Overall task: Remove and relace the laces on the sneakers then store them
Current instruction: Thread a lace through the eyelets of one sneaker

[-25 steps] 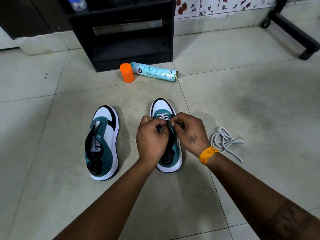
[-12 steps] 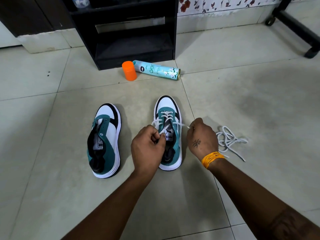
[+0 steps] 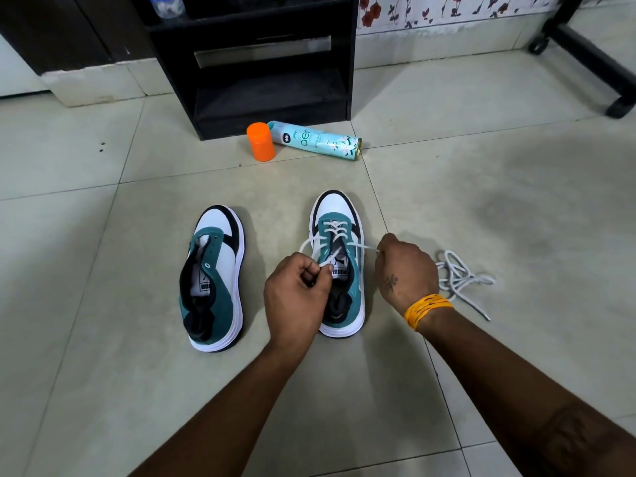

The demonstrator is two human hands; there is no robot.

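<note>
pulling both lace ends snug on the right-hand teal, white and black sneaker point(image 3: 339, 263)

left hand point(image 3: 297, 297) and right hand point(image 3: 406, 273) each pinch one end of the white lace point(image 3: 335, 232) in curled fingers, drawn outward, likely to even the tension. the unlaced matching sneaker point(image 3: 213, 277) sits just left; a loose white lace point(image 3: 459, 277) lies right on open tile floor point(image 3: 516, 201).

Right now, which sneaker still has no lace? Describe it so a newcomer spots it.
Start at the black cabinet on the tiled floor. Two teal-and-white sneakers lie in front; take the unlaced sneaker left of the hands. Its eyelets are bare, unlike the laced sneaker.
</note>
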